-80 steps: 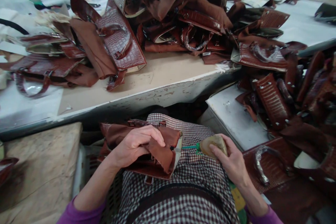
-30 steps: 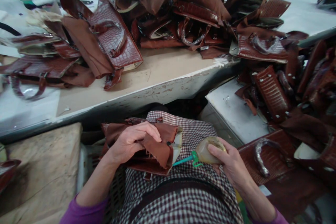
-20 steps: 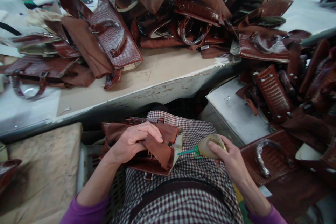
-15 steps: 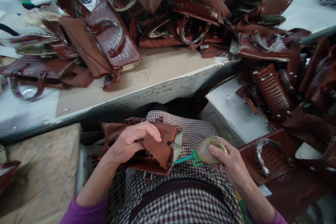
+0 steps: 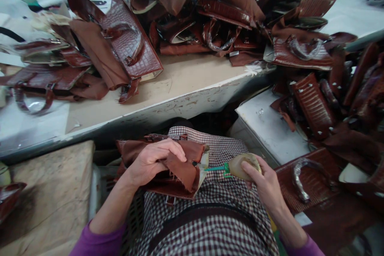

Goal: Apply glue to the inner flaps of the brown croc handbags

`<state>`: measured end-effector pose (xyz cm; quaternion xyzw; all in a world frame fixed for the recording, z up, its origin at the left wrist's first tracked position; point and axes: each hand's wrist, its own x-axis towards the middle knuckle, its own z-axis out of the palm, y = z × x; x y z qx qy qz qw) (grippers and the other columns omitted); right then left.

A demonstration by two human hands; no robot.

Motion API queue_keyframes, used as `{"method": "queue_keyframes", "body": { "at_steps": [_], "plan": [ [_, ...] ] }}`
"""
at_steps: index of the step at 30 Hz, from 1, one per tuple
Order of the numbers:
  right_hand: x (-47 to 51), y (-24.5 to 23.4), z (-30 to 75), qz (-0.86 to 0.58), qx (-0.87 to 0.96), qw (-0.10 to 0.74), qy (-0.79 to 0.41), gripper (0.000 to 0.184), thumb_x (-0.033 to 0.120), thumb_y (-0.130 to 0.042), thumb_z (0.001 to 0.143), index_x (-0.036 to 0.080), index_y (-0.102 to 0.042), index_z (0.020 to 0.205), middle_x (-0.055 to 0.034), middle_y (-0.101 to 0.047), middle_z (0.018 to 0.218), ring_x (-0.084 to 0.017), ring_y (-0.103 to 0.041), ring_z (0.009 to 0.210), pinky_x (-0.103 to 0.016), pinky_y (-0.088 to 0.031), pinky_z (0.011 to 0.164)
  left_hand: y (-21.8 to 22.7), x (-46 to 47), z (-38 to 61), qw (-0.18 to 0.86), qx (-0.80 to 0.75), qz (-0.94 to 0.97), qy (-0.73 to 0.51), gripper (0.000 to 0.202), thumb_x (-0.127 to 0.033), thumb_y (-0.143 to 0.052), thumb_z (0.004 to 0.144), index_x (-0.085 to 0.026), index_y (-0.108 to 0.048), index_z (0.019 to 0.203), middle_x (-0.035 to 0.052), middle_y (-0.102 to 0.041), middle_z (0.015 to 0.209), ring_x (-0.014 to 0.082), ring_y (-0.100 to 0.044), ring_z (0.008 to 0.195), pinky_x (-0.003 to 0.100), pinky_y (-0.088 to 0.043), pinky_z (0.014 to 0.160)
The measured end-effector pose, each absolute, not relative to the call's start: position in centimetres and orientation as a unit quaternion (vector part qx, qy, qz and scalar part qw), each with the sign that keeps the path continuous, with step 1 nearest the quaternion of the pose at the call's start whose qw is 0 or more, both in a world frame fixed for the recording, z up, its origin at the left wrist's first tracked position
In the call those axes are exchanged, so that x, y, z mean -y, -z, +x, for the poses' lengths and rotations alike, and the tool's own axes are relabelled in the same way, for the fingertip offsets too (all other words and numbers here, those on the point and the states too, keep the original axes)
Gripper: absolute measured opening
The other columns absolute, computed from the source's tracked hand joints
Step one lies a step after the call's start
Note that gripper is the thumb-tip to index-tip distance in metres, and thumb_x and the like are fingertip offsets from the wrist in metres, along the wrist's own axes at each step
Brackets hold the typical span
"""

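A brown leather handbag (image 5: 162,186) lies across my lap, its pale inner edge facing right and a small buckle hanging at its lower side. My left hand (image 5: 156,158) is closed on a loose brown lining flap (image 5: 183,172) of this bag, fingertips on top and thumb hidden behind the cloth. In my right hand (image 5: 264,178) is a soft yellowish squeeze bottle (image 5: 240,166), tilted on its side. Its thin teal nozzle, with green wrapping at the neck, points left, and the tip reaches the bag's pale edge.
Unfinished brown handbags (image 5: 135,40) are heaped along the workbench (image 5: 186,76) ahead. More bag parts (image 5: 315,104) crowd a white-topped table (image 5: 270,124) on the right. A worn wooden board (image 5: 51,192) stands at my left. A checked apron (image 5: 210,228) covers my lap.
The squeeze bottle has shifted slightly right and up, and its nozzle has swung from slanting down to nearly level, near the flap's upper corner. My left hand keeps its hold on the flap.
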<state>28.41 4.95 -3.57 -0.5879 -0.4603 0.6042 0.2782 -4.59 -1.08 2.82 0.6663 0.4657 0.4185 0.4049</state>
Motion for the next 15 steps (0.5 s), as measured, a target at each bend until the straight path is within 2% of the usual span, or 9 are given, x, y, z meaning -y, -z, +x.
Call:
{"method": "queue_keyframes", "body": {
  "at_steps": [6,15],
  "plan": [
    [-3.95,3.54,28.22,-0.542,0.393,0.287,-0.685,0.038,0.045,-0.079,0.078,0.017,-0.069,0.101,-0.0019,-0.063,0.077,-0.013,-0.048,0.049,-0.022,-0.039,0.034,-2.91,1.12,-4.77,0.400,-0.462,0.668,-0.425,0.016,-0.018,-0.059,0.094,-0.013,-0.073,0.090,0.0107,-0.073,0.089,0.0223,-0.067,0.089,0.033,-0.052,0.083],
    [-4.47,3.65,27.99,-0.592,0.466,0.269,-0.600,0.044,0.051,-0.076,0.078,0.018,-0.064,0.104,-0.0006,-0.065,0.072,-0.013,-0.047,0.041,-0.026,-0.042,0.037,-2.98,1.10,-4.65,0.411,-0.466,0.659,-0.424,0.015,-0.021,-0.061,0.092,-0.014,-0.075,0.089,0.0115,-0.074,0.088,0.0236,-0.067,0.088,0.034,-0.052,0.083]
  ]
}}
